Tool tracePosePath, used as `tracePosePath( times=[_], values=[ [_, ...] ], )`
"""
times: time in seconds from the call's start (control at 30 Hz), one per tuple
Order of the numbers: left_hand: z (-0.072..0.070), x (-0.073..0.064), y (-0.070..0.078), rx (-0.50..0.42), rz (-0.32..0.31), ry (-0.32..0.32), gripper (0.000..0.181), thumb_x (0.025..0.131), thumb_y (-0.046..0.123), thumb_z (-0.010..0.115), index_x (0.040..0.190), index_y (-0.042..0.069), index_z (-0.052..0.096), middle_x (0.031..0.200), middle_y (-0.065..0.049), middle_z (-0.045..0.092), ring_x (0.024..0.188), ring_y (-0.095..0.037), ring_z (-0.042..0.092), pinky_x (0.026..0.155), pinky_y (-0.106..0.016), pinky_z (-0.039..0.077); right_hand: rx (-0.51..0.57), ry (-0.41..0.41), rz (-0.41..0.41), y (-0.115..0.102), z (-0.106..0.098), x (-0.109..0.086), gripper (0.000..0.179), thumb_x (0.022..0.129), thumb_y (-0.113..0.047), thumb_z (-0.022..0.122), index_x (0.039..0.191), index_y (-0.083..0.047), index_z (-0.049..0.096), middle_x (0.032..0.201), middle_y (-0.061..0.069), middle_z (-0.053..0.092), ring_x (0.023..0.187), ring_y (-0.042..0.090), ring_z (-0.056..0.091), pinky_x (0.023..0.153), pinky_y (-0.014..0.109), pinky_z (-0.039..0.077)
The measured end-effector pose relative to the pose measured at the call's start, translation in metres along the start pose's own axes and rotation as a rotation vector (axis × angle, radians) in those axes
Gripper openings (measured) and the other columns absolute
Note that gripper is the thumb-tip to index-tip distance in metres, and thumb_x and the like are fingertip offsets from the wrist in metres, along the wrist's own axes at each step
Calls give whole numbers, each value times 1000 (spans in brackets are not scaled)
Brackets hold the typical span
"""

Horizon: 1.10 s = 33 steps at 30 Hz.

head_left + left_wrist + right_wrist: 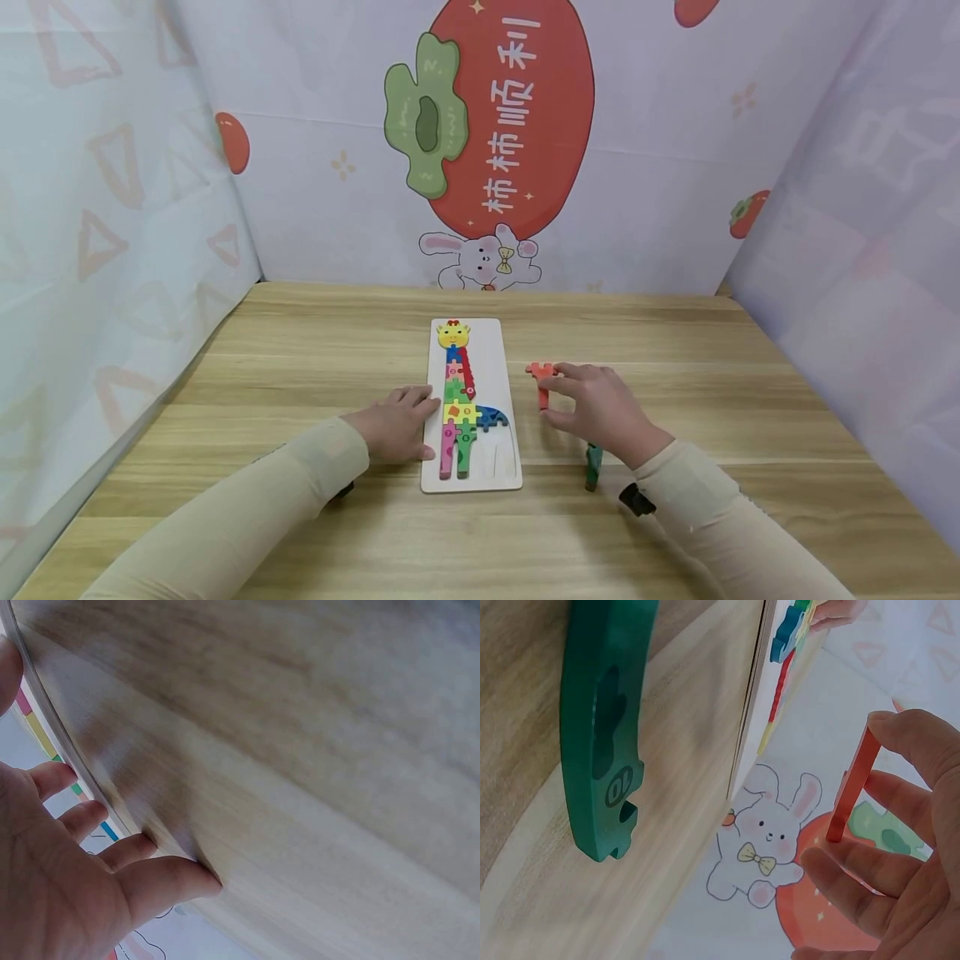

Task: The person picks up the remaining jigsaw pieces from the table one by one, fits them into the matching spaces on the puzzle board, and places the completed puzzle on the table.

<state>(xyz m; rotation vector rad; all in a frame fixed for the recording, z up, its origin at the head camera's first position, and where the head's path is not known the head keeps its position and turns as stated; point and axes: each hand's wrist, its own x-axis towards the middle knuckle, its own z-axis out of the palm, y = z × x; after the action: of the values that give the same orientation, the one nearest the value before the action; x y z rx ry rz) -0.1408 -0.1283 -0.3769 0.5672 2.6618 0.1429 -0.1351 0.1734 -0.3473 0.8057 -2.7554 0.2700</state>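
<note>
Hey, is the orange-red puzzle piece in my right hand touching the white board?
Apart. The head view shows a strip of wooden tabletop between the orange-red puzzle piece and the white board.

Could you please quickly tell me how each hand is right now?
Left hand: open, at the puzzle board edge.
Right hand: holding the orange-red piece.

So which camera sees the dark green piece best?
The right wrist view: the dark green piece looks big there, its notched end and number showing, though the picture's top cuts it off. The head view shows it small, partly hidden by the right hand. The left wrist view doesn't show it.
</note>
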Motion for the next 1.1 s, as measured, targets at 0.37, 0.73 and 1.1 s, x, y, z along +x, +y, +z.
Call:
tracePosePath(
  times=[0.37, 0.73, 1.1],
  values=[
    [1, -1, -1, -16, 3, -4, 80, 86, 52, 65, 150, 16, 35, 157, -9, 23, 141, -36, 24, 104, -66, 31, 23, -2, -1, -8, 2, 0, 35, 78, -32, 80, 109, -18, 75, 118, 13, 67, 102, 30, 67, 88, 54, 50],
    [1, 0, -1, -13, 3, -2, 80, 86, 52, 65, 151, 16, 34, 157, -8, 23, 142, -35, 24, 104, -65, 31, 39, -6, -2, -11, 3, 0, 35, 77, -32, 80, 109, -18, 75, 118, 13, 67, 100, 30, 67, 87, 51, 51],
    [0, 1, 0, 17, -2, -10, 82, 86, 54, 64, 151, 17, 33, 158, -8, 22, 142, -34, 24, 103, -64, 34, 27, -34, -6, -15, 4, 0, 37, 77, -34, 81, 109, -18, 75, 117, 12, 68, 100, 30, 66, 86, 51, 51]
  ],
)
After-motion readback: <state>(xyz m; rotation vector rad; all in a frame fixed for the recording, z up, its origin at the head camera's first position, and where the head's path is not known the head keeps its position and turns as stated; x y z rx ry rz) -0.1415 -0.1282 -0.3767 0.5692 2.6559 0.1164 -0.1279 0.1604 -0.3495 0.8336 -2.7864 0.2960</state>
